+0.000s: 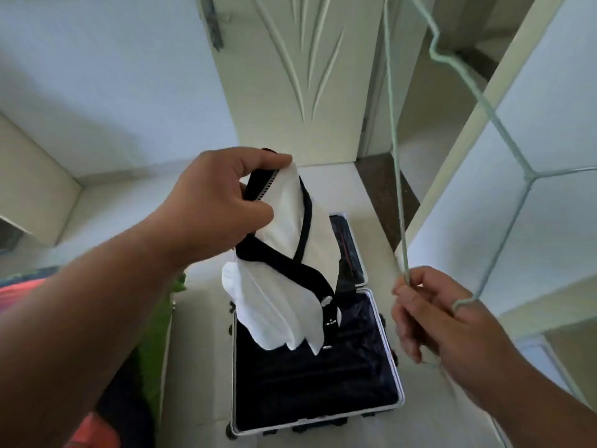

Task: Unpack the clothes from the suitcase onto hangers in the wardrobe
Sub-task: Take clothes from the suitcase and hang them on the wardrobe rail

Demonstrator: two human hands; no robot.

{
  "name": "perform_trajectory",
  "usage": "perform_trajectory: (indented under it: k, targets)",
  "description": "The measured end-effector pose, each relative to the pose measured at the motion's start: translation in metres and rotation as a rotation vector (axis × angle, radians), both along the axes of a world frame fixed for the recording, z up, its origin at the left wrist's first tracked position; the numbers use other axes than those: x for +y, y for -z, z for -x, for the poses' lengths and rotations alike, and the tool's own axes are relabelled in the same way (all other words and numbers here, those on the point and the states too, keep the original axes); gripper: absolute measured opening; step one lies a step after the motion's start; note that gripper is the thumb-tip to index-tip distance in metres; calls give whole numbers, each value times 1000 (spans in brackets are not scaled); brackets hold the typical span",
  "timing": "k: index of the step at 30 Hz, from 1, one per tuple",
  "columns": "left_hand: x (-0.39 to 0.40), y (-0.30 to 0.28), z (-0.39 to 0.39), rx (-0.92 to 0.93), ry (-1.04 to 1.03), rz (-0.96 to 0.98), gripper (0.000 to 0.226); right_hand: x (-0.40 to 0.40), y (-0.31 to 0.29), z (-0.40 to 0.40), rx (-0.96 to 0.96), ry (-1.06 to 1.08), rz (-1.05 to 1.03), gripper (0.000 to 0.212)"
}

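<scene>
The left hand (pixel 223 202) is raised in the middle of the view, its thumb and curled fingers pinching the top edge of a white garment (pixel 284 270) trimmed with black bands. The garment hangs down from that grip, its loose white folds dangling above the open suitcase (pixel 323 383) without clearly touching it; a small metal fitting shows on the black band near the lower right of the cloth. The suitcase lies flat on the pale floor (pixel 200 367), opened out, with its dark-lined near half directly below the garment and its far half partly hidden behind the cloth. The right hand (pixel 442 321) is at the right, nearer the camera, its fingers curled round a thin pale green wire hanger (pixel 395 176); the thumb and forefinger pinch one long straight wire of it, and a bent loop of wire passes across the back of the fingers. The hanger stretches upward and to the right, well apart from the garment. A cream door (pixel 307 76) with carved leaf-like grooves stands at the far side, behind the suitcase. At the near left edge lie bright green and pink-red fabrics (pixel 151 344), blurred.
</scene>
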State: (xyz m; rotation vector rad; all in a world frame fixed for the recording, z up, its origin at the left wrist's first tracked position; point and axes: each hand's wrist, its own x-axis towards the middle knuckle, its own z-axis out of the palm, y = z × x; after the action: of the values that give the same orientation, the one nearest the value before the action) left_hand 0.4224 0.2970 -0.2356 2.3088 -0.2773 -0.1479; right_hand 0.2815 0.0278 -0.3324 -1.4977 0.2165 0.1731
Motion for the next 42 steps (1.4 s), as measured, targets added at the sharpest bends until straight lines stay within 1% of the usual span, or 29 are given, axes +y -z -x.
perform_trajectory:
  k: [1, 2, 3, 5, 7, 9, 11, 14, 17, 19, 21, 23, 24, 26, 27, 30, 32, 34, 36, 37, 38, 39, 40, 41, 42]
  targets:
    - [1, -27, -1, -14, 29, -40, 74, -7, -30, 9, 22, -34, -48, 50]
    - [3, -62, -2, -47, 58, -102, 76, -13, -65, 17, 57, -57, -91, 59]
    - [4, -94, -1, -79, 96, -177, 79, -17, -99, 24, 97, -81, -128, 61]
    - [11, -153, -2, -130, 154, -318, 86, -24, -161, 36, 191, -148, -173, 58]
    - [21, -199, -4, -147, 191, -425, 93, -29, -213, 42, 224, -206, -121, 66]
    - [31, -236, -6, -165, 204, -490, 97, -33, -258, 46, 220, -247, -38, 82]
    - [40, -264, -7, -202, 193, -523, 99, -39, -289, 52, 219, -255, 62, 90]
    - [53, -297, -4, -276, 153, -564, 100, -47, -318, 58, 226, -266, 187, 95]
    - [61, -323, 3, -296, 143, -564, 104, -40, -334, 61, 273, -370, 331, 98]
    - [63, -336, 10, -306, 187, -593, 105, -27, -341, 55, 261, -432, 462, 92]
    - [61, -347, 18, -326, 252, -641, 105, -14, -349, 43, 237, -443, 582, 74]
    - [59, -359, 22, -323, 317, -648, 105, -2, -357, 27, 200, -458, 671, 54]
    - [58, -365, 24, -313, 338, -642, 103, 5, -362, 20, 181, -470, 712, 48]
    - [54, -377, 28, -307, 377, -605, 97, 18, -371, 7, 131, -485, 782, 44]
    - [51, -381, 30, -306, 383, -545, 92, 24, -373, 1, 102, -491, 790, 44]
    - [48, -386, 33, -276, 381, -277, 69, 38, -377, -12, 27, -510, 667, 47]
    - [53, -383, 31, -246, 384, -217, 53, 40, -376, -18, -28, -502, 586, 48]
    - [64, -378, 27, -212, 356, -231, 42, 41, -374, -22, -71, -493, 509, 48]
    - [77, -371, 23, -218, 344, -290, 54, 40, -370, -27, -100, -491, 442, 51]
    - [81, -369, 23, -241, 324, -333, 59, 40, -369, -29, -113, -500, 414, 56]
    - [82, -367, 24, -285, 306, -356, 59, 40, -366, -32, -126, -522, 352, 66]
    - [82, -368, 25, -339, 288, -371, 58, 39, -363, -34, -126, -550, 226, 83]
    - [82, -371, 26, -396, 276, -379, 58, 38, -358, -38, -93, -556, 39, 102]
    - [82, -375, 24, -452, 263, -390, 58, 38, -353, -42, -44, -528, -173, 116]
    - [83, -379, 21, -497, 248, -403, 59, 40, -346, -46, -16, -471, -351, 120]
